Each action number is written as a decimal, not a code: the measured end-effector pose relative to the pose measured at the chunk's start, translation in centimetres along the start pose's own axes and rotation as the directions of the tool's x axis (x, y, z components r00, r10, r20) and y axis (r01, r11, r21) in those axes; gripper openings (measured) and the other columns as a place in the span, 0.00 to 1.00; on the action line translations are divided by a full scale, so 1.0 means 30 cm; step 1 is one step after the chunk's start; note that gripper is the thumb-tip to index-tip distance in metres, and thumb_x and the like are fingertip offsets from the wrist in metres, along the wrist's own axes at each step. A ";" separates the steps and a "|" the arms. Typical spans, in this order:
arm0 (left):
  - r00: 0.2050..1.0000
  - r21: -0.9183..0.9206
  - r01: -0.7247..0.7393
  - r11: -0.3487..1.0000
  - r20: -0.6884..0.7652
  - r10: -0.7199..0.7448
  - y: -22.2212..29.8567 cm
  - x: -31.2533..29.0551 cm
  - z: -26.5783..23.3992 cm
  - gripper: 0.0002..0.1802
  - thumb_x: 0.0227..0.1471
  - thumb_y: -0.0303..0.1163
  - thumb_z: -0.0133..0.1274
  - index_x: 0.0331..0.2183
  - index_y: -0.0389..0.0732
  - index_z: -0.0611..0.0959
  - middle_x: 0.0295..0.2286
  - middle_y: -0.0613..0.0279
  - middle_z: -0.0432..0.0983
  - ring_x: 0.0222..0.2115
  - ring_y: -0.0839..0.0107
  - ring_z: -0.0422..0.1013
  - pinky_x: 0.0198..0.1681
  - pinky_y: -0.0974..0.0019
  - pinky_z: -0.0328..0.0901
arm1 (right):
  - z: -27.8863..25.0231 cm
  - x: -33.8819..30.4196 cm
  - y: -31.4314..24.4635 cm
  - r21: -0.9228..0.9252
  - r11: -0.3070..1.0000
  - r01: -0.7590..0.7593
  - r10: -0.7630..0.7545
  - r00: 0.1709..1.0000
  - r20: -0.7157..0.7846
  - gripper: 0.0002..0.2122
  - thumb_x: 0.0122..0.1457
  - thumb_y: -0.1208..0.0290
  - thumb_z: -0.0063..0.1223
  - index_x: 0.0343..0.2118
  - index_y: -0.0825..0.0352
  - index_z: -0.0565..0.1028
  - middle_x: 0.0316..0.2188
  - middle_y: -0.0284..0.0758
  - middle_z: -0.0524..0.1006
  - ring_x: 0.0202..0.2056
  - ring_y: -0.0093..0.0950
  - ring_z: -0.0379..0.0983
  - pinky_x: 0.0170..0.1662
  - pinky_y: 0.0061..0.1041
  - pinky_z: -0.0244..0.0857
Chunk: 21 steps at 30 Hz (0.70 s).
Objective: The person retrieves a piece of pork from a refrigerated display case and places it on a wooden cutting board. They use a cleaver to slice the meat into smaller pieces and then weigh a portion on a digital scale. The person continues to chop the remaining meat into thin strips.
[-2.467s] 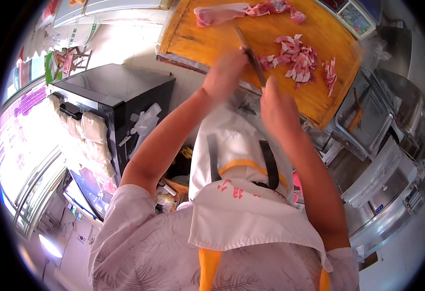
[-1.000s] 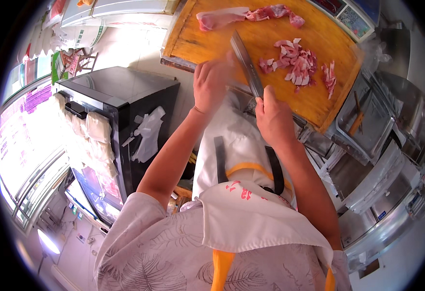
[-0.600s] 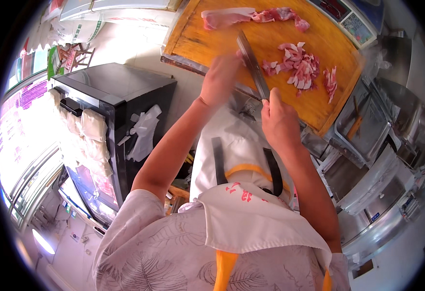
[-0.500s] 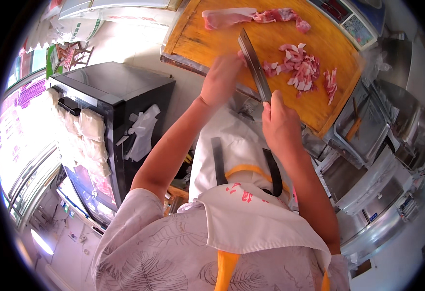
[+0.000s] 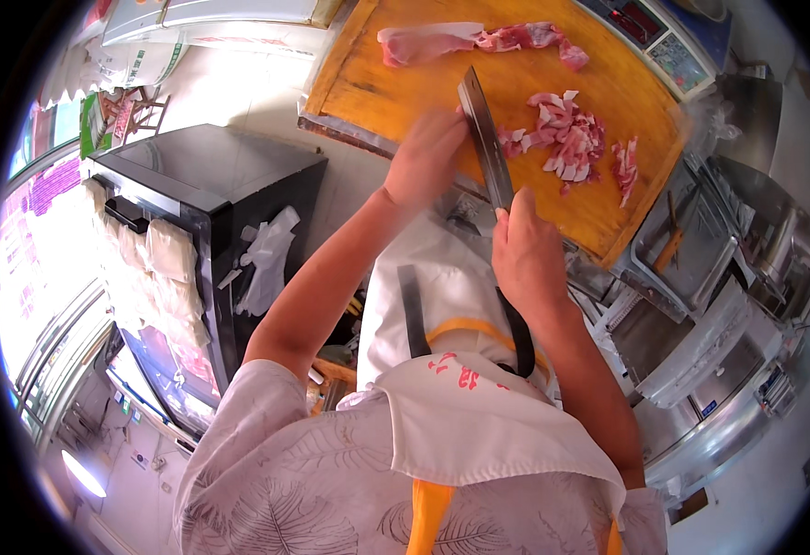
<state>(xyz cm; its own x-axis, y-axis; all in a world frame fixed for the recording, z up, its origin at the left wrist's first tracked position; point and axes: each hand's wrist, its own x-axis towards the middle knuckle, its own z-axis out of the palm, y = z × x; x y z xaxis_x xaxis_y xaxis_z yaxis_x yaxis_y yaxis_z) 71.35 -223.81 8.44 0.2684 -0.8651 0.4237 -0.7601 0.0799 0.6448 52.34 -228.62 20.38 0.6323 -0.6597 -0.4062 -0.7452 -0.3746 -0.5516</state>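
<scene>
My right hand (image 5: 529, 248) is closed round the handle of a long kitchen knife (image 5: 487, 143), its broad dark blade pointing away from me over the near edge of a wooden cutting board (image 5: 368, 79). Against the blade's left side sit the curled fingers of my left hand (image 5: 425, 159); they are a little blurred, and whatever they pinch is hidden. Just right of the blade lies a heap of sliced pink and white raw meat (image 5: 570, 139). A smaller bunch of meat strips (image 5: 625, 169) rests farther right. Along the board's far side stretches a long uncut piece of meat (image 5: 516, 37).
A scale (image 5: 650, 37) stands beyond the board's far right corner. At the right, a metal tray (image 5: 701, 264) holds a wooden-handled tool (image 5: 671, 248). A black cabinet (image 5: 225, 166) hung with white bags (image 5: 169, 245) stands at my left. My white apron (image 5: 507, 425) touches the working area.
The knife and my right hand have come slightly nearer to me, and the blade stands a little straighter. My left hand stays beside the blade. The whole view has shifted slightly.
</scene>
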 end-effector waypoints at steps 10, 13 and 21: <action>0.998 -0.018 0.001 1.000 0.055 0.000 0.006 0.019 0.017 0.26 0.37 0.09 0.56 0.43 0.32 0.83 0.45 0.53 0.80 0.44 0.49 0.75 0.47 0.56 0.73 | 0.033 -0.006 0.005 -0.061 0.992 -0.111 0.114 0.992 0.060 0.20 0.66 0.76 0.50 0.56 0.81 0.62 0.27 0.55 0.81 0.33 0.54 0.82 0.36 0.50 0.76; 0.999 -0.039 0.009 0.999 0.046 -0.008 0.014 0.047 0.003 0.21 0.42 0.10 0.58 0.42 0.33 0.85 0.44 0.54 0.80 0.43 0.50 0.76 0.46 0.56 0.73 | 0.043 -0.003 0.015 -0.022 0.997 -0.075 0.075 0.997 -0.020 0.17 0.68 0.75 0.50 0.53 0.80 0.63 0.24 0.55 0.79 0.30 0.56 0.79 0.32 0.52 0.72; 0.991 -0.035 -0.097 0.995 0.093 0.100 -0.017 0.083 -0.023 0.17 0.47 0.11 0.59 0.40 0.34 0.85 0.44 0.53 0.81 0.45 0.51 0.77 0.47 0.56 0.73 | 0.027 -0.005 0.017 0.030 0.998 -0.062 0.062 0.998 0.002 0.16 0.69 0.75 0.50 0.52 0.82 0.63 0.23 0.55 0.78 0.29 0.57 0.78 0.31 0.52 0.71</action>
<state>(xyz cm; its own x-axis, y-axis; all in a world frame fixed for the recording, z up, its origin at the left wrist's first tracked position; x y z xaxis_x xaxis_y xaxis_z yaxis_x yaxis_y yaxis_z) 72.82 -225.66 9.59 0.1347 -0.8950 0.4252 -0.7612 0.1812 0.6227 52.03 -228.18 19.56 0.5853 -0.6804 -0.4410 -0.7764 -0.3135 -0.5468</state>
